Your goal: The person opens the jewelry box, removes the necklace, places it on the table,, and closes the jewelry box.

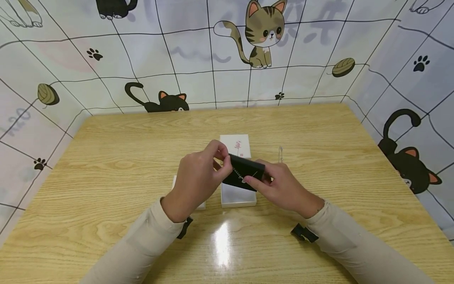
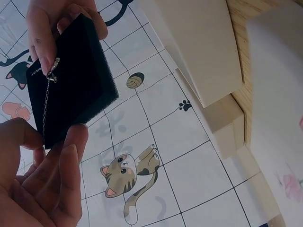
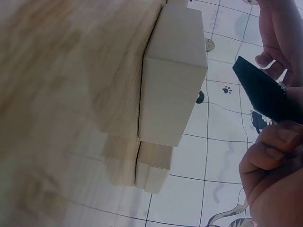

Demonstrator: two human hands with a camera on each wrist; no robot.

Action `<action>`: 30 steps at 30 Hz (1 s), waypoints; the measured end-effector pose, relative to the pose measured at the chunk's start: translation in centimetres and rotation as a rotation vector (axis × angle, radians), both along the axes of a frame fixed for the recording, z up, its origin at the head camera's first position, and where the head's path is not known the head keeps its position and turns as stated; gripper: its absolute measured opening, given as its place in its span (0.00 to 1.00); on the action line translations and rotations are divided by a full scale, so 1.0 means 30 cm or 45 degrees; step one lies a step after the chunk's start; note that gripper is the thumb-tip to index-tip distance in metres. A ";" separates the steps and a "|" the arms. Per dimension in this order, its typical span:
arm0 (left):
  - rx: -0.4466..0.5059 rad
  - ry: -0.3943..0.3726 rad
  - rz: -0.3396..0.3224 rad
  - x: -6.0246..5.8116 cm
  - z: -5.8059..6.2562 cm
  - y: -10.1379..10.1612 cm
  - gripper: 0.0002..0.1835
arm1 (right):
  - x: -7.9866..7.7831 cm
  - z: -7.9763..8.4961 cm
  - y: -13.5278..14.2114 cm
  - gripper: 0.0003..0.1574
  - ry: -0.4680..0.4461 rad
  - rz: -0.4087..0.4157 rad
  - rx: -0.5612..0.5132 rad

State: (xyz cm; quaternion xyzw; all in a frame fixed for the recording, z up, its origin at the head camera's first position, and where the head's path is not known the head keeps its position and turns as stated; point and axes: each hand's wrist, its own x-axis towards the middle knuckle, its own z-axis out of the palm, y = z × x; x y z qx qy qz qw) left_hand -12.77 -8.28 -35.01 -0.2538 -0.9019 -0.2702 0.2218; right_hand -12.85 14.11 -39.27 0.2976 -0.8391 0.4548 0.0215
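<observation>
Over the open white box [image 1: 238,204], we are gripping a black pad [image 1: 249,167] with our right hand [image 1: 283,187], fingers curling round it; our left hand's [image 1: 198,173] fingers appear to be pinching a silver chain [image 1: 238,173] at its corner. The chain is already crossing the pad between both hands, seemingly unsecured; the pad is not yet sitting inside the box.

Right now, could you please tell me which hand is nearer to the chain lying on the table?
Right: the right hand is just on the near side of the chain; the left hand farther off to its left.
</observation>
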 end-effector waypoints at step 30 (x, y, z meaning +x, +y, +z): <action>-0.020 -0.023 0.022 -0.002 -0.001 -0.002 0.03 | -0.003 0.001 0.000 0.07 -0.020 0.014 0.014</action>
